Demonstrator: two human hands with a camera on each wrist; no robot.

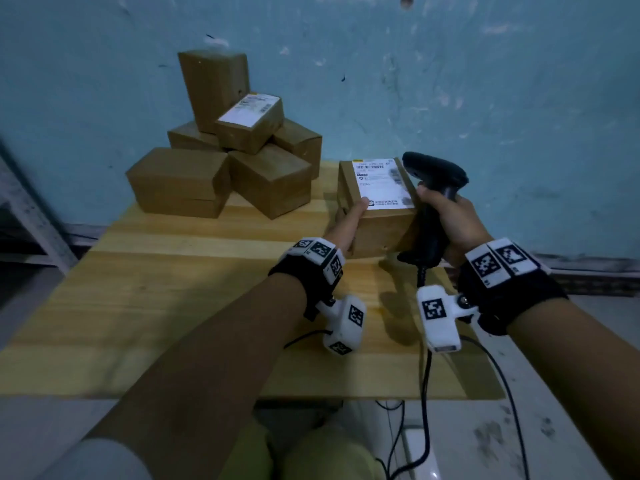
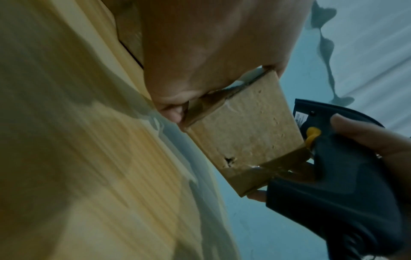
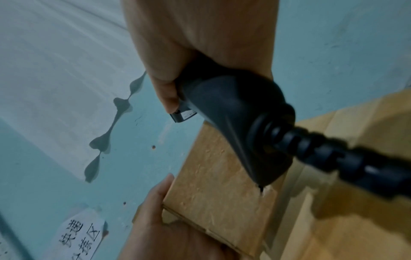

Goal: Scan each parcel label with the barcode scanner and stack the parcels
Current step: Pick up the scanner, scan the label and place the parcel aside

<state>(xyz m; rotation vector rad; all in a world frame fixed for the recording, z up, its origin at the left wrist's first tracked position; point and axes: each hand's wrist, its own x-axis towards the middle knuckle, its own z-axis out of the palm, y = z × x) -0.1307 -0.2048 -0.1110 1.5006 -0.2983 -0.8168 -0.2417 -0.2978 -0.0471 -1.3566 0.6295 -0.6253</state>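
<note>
- The left hand [image 1: 348,220] reaches forward with the forearm stretched out over the counter [image 1: 173,306]; its thumb lies on the near edge of the parcel's top face, and the fingers wrap the left side, so it grips the parcel [image 1: 381,216].
- The parcel, a brown cardboard box, sits at the far right of the counter, between the two hands, its white shipping label [image 1: 381,183] facing up.
- The right hand [image 1: 450,220] is curled round the handle of the black barcode scanner [image 1: 434,174], held upright just right of the parcel, with the scanner head above the label's right edge.
- In the left wrist view, a yellow trigger [image 2: 312,135] shows on the scanner; the right hand's fingertips [image 2: 355,130] lie beside it.
- The scanner's ribbed black cable [image 3: 333,151] leaves the base of the handle and hangs past the counter's near edge.
- The label carries a barcode and printed lines, too blurred to read.
- A pile of brown parcels [image 1: 221,161] stands at the far left of the counter, one with a white label on top.
- A paper sign [image 3: 80,237] on the blue wall bears Chinese characters, of which "快递" can be read.
</note>
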